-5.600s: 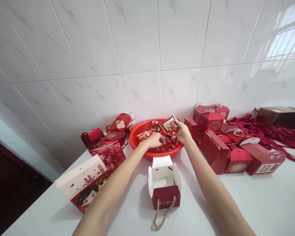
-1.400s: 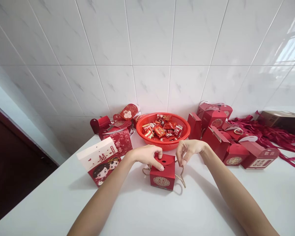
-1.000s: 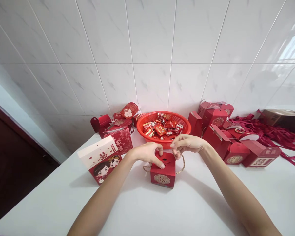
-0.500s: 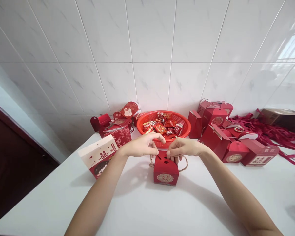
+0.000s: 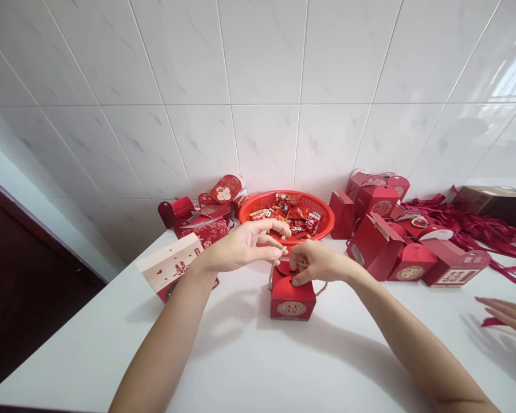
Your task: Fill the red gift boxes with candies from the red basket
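A small red gift box (image 5: 292, 292) with a pale round emblem stands on the white table before me. A twisted rope handle (image 5: 322, 288) loops out at both its sides. My left hand (image 5: 251, 244) is above the box's left top edge, thumb and a finger pinched on a knotted end of the rope. The other fingers of that hand stretch forward. My right hand (image 5: 316, 263) is at the box top, its thumb against the top flap and its fingers curled with a bit of rope between them. These fingers partly hide the flaps.
Behind the box stands a red plastic basket (image 5: 329, 223) of wrapped sweets. Several red boxes (image 5: 406, 264) crowd the right, beside dark red ribbons (image 5: 451, 221) and a cardboard box (image 5: 499, 201). A cream-and-red box (image 5: 169, 261) leans at left. Another person's hand (image 5: 509, 315) shows at right.
My left hand has lifted slightly, pulling the rope end up. My right thumb has come onto the box's top flap. Another person's hand with a red ribbon bit has entered at right.
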A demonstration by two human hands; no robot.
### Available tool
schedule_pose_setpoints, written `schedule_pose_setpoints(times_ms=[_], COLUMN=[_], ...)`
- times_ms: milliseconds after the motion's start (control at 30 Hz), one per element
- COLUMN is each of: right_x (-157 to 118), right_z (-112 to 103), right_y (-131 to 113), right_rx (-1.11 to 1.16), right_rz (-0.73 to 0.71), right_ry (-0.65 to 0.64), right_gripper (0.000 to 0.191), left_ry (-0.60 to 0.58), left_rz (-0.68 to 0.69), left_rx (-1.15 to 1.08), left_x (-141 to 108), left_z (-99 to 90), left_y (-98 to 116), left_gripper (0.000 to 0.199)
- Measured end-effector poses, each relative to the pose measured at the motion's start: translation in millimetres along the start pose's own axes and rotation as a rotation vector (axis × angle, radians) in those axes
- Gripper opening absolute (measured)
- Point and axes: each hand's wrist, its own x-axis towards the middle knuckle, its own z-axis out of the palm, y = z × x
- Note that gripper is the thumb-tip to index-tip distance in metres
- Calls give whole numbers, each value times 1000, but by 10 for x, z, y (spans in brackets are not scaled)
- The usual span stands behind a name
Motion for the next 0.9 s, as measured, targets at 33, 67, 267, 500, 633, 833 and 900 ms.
schedule_pose_setpoints(times_ms=[33,67,267,500,633,833,900], right_x=[-23,-49,-220,-195,-140,-105,-93], right_z=[-25,-55,-198,-111,-56,-57,-59], right_y=[-9,-19,-130,-130,-87,-81,-76], right_rx=[62,142,448,452,431,445,460], right_rz=[-22,-44,-127,-130,-132,-82,-88], right_ry=[30,52,105,231,361,402,405], right_gripper=[23,23,30,24,22,22,21], left_ry=[5,3,-14,21,96,311,237], left_rz=[8,17,42,137,171,12,-91], left_rx=[-2,-2,3,-4,74,604,729], left_x=[5,9,18,74,122,180,216], left_z=[25,50,222,318,331,429,476], left_y=[9,17,43,-55,-107,-188,-268], left_gripper=[31,30,30,36,37,60,57])
